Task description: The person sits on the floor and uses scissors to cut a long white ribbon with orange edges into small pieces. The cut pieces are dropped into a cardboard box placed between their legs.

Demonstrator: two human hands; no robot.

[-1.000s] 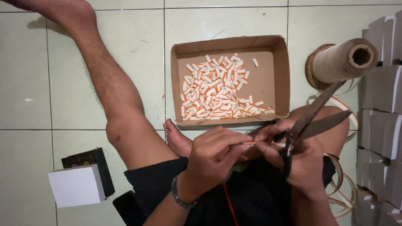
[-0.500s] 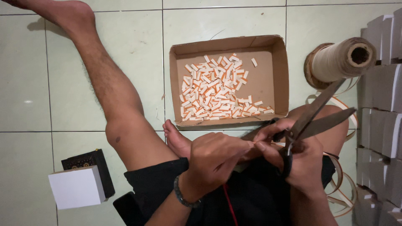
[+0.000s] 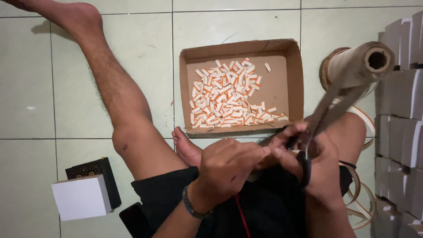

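Head view, item by item.

Right hand [image 3: 319, 169]: is gripping a pair of long-bladed scissors with dark handle loops [image 3: 315, 132], fingers threaded through the loops and clenched. The blades are blurred and appear nearly closed, pointing up toward the spool.

Left hand [image 3: 229, 165]: is curling into a pinch, its fingertips [image 3: 264, 151] meeting the right hand's just beside the scissor pivot. What it is pinching is too small and too hidden to tell; likely a narrow strip end.

Shallow brown cardboard tray [image 3: 293, 94]: is lying on the floor just beyond the hands, holding a loose heap of short white-and-orange cut tabs [image 3: 227, 99], flat and rectangular, matte like paper or tape.

Pale beige spool wound on a cardboard core [image 3: 359, 66]: is lying on its side to the right of the tray. Loops of white, orange-edged band [image 3: 361, 205] are trailing by the right knee.

Handling note, as judgement: the cut is going best with the strip held taut and square to the blades, pinching fingers kept clear of the edges, and the hands close above the tray.

Surroundings: glossy pale green floor tiles [image 3: 39, 88]; stacked white cartons [image 3: 403, 110] along the right edge; a small white box [image 3: 79, 198] leaning on a dark patterned box [image 3: 94, 169] at lower left.
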